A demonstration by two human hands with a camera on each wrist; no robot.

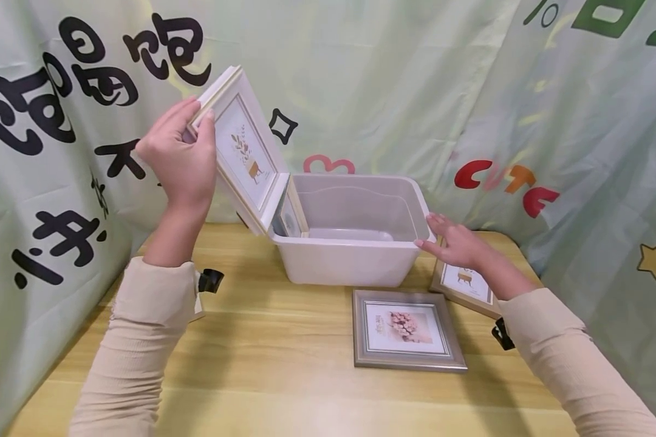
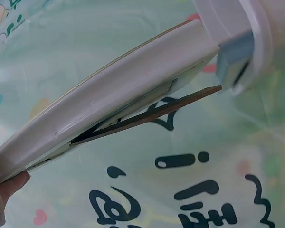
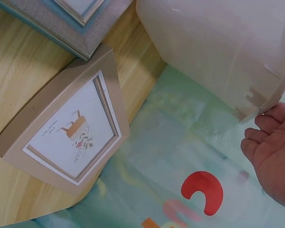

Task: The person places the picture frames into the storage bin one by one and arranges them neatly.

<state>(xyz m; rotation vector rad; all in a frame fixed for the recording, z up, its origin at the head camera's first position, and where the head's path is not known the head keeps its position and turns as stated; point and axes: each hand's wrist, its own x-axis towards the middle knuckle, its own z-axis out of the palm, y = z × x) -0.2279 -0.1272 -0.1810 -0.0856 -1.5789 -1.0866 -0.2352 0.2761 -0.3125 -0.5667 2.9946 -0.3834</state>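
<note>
My left hand (image 1: 177,149) grips the upper left edge of a white picture frame (image 1: 246,155), thumb on its front. The frame is tilted, with its lower end at the left rim of a pale plastic bin (image 1: 350,261). In the left wrist view, a thin brown stand (image 2: 152,114) sticks out behind the white picture frame. Inside the bin, another frame (image 1: 292,212) leans against the left wall. At the bin's right rim, my right hand (image 1: 459,243) holds the edge, thumb over the rim and fingers outside; the right wrist view shows those fingers curled at the lip.
A silver-grey picture frame (image 1: 410,358) lies on the wooden table (image 1: 284,376) in front of the bin. A light brown frame (image 1: 461,291) lies to its right, partly under my right hand. Something pale peeks out behind my left sleeve (image 1: 153,321). A printed curtain (image 1: 372,91) hangs behind.
</note>
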